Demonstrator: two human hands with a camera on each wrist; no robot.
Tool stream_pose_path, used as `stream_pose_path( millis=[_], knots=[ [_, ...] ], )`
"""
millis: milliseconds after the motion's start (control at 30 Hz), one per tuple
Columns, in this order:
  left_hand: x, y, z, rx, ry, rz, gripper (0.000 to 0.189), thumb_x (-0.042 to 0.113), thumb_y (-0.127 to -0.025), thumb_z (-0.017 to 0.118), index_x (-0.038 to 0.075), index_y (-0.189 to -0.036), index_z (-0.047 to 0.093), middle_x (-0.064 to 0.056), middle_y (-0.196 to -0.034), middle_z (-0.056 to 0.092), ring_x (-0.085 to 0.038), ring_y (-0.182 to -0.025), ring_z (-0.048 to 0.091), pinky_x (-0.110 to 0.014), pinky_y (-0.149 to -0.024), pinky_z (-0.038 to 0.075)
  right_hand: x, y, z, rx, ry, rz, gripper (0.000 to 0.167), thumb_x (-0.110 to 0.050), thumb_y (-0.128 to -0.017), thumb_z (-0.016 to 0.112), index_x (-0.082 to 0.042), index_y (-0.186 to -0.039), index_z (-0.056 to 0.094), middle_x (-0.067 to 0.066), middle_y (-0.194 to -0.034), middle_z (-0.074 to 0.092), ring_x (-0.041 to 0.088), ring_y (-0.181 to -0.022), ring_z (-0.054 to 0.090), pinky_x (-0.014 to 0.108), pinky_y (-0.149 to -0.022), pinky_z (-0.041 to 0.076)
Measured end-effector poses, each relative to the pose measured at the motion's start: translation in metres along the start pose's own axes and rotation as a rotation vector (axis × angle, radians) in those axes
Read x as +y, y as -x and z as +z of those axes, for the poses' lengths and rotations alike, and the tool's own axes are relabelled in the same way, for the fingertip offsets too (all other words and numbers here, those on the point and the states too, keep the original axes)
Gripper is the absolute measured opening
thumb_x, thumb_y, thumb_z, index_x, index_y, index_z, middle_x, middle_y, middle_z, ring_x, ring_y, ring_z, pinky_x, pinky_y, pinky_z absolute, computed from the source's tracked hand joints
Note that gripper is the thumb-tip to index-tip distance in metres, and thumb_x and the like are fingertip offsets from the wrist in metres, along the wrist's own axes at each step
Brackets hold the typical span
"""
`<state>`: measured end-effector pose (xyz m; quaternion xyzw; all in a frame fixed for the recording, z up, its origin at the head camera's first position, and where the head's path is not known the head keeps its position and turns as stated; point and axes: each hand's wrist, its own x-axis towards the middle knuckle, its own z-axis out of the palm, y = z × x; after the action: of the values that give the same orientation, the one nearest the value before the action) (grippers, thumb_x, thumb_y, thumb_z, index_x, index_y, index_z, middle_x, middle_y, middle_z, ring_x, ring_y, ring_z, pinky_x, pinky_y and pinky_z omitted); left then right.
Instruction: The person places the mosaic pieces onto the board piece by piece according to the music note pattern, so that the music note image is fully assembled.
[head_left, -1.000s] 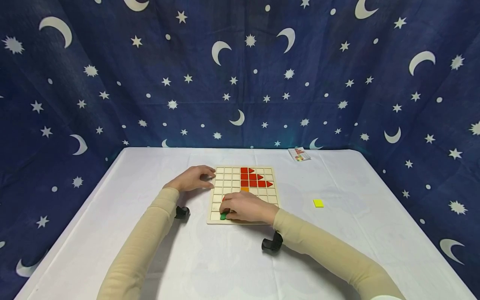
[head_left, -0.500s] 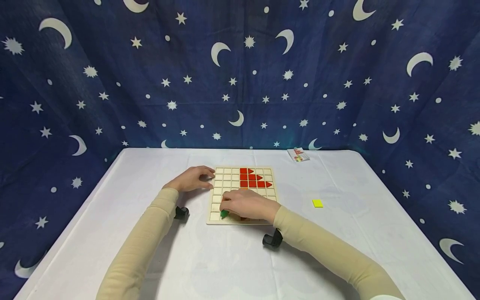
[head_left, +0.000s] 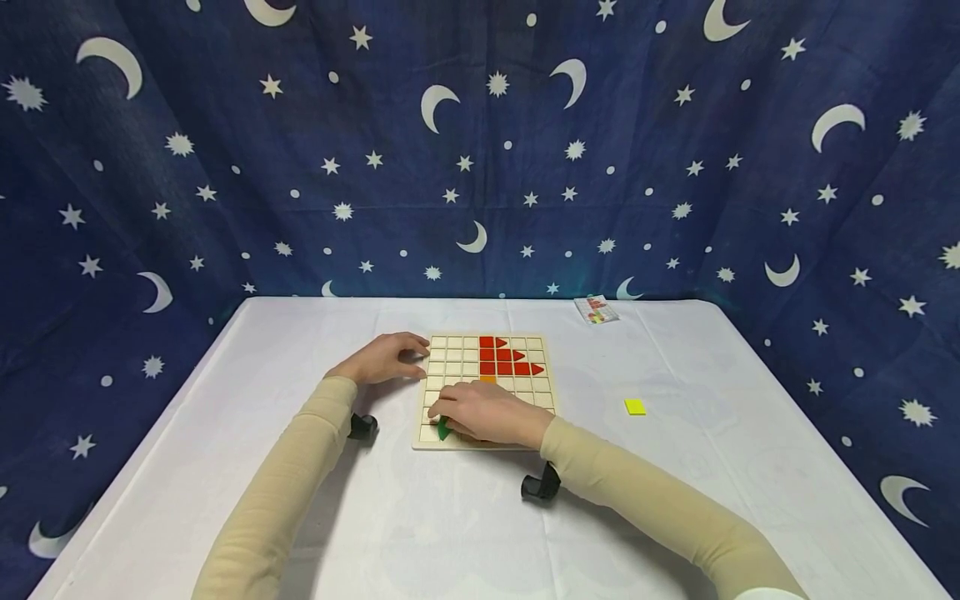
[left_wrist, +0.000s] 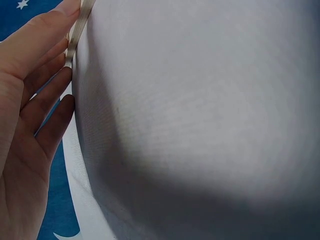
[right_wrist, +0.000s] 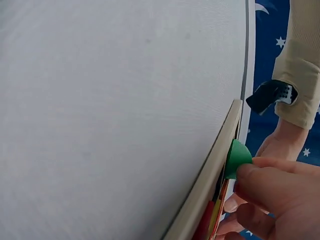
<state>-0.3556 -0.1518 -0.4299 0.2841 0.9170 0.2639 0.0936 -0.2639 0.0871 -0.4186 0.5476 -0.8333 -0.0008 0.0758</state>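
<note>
A wooden grid board (head_left: 454, 355) lies on the table. My left hand (head_left: 381, 357) rests at its left edge, fingers loosely spread; in the left wrist view, its fingertips meet the board's rim (left_wrist: 80, 31). My right hand (head_left: 487, 412) is over the board's near left part and covers several cells. Between thumb and finger it pinches a green piece with a rounded edge (right_wrist: 237, 160), tilted just inside the near rim. Red squares and triangles (head_left: 504, 368) form three rows on the board, with an orange piece (head_left: 487, 379) below them. Edges of red (right_wrist: 203, 222) and yellow pieces show beneath the right hand.
A small printed card with a coloured grid pattern (head_left: 597, 309) lies at the table's back right. One yellow square (head_left: 635, 407) is on the white tablecloth (head_left: 675, 467), right of the board. A dark blue star-patterned curtain (head_left: 480, 167) hangs behind the table.
My right hand has shifted slightly left with the green piece, which has turned from lying flatter to a tilted stance. The left hand has stayed at the board's edge.
</note>
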Motion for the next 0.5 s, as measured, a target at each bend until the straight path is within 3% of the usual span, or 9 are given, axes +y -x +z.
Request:
stream_pose_path(
  millis=[133,500],
  knots=[
    [-0.0017,-0.0012,0.001,-0.003,0.007,-0.011,0.048,0.031,-0.084,0.078,0.006,-0.123,0.067,-0.01,-0.14,0.054,-0.028,-0.132,0.047,-0.042,-0.111,0.038,0.0003,0.0004,0.0001,0.005,-0.054,0.025,0.017,-0.021,-0.096,0.065,-0.019,-0.112,0.07,-0.005,-0.105,0.062,0.007,-0.091,0.061,0.018,-0.078,0.052],
    [-0.0006,-0.0005,0.0002,0.0,-0.001,-0.019,0.048,0.031,-0.084,0.079,0.006,-0.123,0.067,-0.01,-0.14,0.054,-0.029,-0.132,0.047,-0.042,-0.111,0.038,0.0,0.0033,-0.0061,-0.104,-0.233,0.075,0.02,-0.023,-0.093,0.068,-0.021,-0.113,0.072,-0.008,-0.104,0.062,0.002,-0.085,0.054,0.013,-0.075,0.048]
  ],
)
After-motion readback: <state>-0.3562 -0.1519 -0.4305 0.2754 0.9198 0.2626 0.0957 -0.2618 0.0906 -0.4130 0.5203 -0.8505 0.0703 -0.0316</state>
